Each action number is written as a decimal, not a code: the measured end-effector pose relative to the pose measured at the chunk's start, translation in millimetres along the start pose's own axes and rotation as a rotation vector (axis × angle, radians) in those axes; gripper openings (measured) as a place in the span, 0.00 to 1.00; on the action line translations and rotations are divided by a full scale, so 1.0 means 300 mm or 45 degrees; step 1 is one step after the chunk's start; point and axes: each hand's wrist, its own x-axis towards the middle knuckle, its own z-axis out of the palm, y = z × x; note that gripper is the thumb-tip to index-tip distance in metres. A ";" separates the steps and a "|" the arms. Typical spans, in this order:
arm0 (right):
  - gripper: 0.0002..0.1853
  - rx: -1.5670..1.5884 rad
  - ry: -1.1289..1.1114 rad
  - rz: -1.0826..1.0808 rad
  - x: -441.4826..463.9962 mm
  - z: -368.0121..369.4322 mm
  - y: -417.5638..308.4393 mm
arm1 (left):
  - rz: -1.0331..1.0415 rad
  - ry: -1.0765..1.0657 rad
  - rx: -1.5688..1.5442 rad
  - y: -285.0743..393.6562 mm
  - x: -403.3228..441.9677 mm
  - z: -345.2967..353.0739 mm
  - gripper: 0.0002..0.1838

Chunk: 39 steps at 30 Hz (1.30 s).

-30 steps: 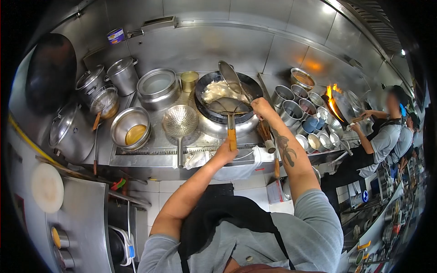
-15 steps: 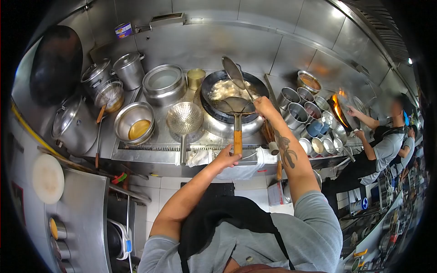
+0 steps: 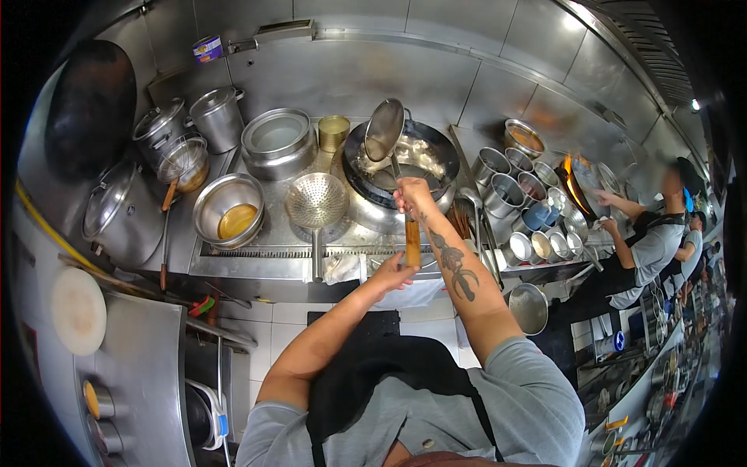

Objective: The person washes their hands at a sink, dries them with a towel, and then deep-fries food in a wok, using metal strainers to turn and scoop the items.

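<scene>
A black wok (image 3: 445, 180) on the burner holds pale pieces of food (image 3: 426, 156) in bubbling liquid. My left hand (image 3: 391, 279) has its fingers closed on the lower end of a wooden handle (image 3: 413, 243); this belongs to a skimmer whose dark head (image 3: 405, 177) lies at the near side of the wok. My right hand (image 3: 412, 194) grips the shaft of a metal ladle, whose round bowl (image 3: 386, 128) is raised and tilted over the wok's left part. My right wrist partly covers the skimmer's handle.
Left of the wok are a perforated strainer (image 3: 317, 200), a steel bowl with yellow liquid (image 3: 229, 210), a tin (image 3: 334, 132) and lidded pots (image 3: 218, 117). Seasoning containers (image 3: 504, 194) stand right. Beyond them a co-worker (image 3: 657, 233) works beside a flaming wok (image 3: 576, 191).
My right hand has moved left and slightly down, carrying the ladle's bowl leftward. The skimmer's head sits lower in the wok, and my left hand stays at its handle.
</scene>
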 end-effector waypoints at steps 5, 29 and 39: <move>0.08 0.032 0.048 0.015 -0.002 0.065 0.057 | -0.036 -0.068 0.040 -0.032 -0.031 -0.072 0.46; 0.08 0.476 0.167 0.030 0.112 0.323 0.148 | -0.264 0.508 -0.424 -0.498 -0.845 -0.883 0.32; 0.07 0.273 0.019 -0.113 0.210 0.504 0.052 | -0.388 0.914 -0.567 -0.657 -1.143 -0.936 0.29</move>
